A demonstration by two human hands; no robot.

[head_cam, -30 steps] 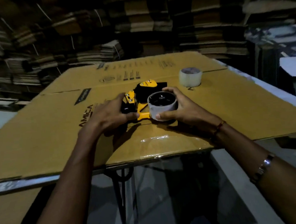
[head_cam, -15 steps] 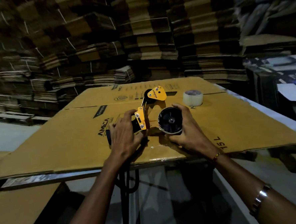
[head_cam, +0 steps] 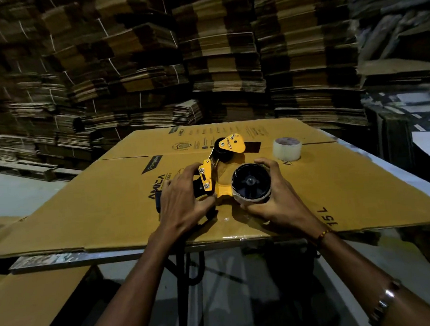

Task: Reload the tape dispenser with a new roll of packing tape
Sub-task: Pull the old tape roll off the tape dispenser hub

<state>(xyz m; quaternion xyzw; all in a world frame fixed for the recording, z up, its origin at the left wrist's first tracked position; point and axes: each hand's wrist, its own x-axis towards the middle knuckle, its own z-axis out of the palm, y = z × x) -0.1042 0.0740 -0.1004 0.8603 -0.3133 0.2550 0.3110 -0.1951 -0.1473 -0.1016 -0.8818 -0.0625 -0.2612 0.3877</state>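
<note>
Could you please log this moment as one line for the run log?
left hand: grips tape dispenser handle | right hand: holds tape roll on hub | spare roll: on cardboard, untouched

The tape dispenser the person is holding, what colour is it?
The tape dispenser is bright yellow with black parts, clearest in the head view.

Dim scene, edges blurred and bowed (wide-angle lens).

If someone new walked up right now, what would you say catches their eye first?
The yellow tape dispenser at the centre of the flattened cardboard sheet, gripped by the left hand while the right hand cups its mounted roll. A spare clear tape roll sits behind, and cardboard stacks fill the background.
</note>
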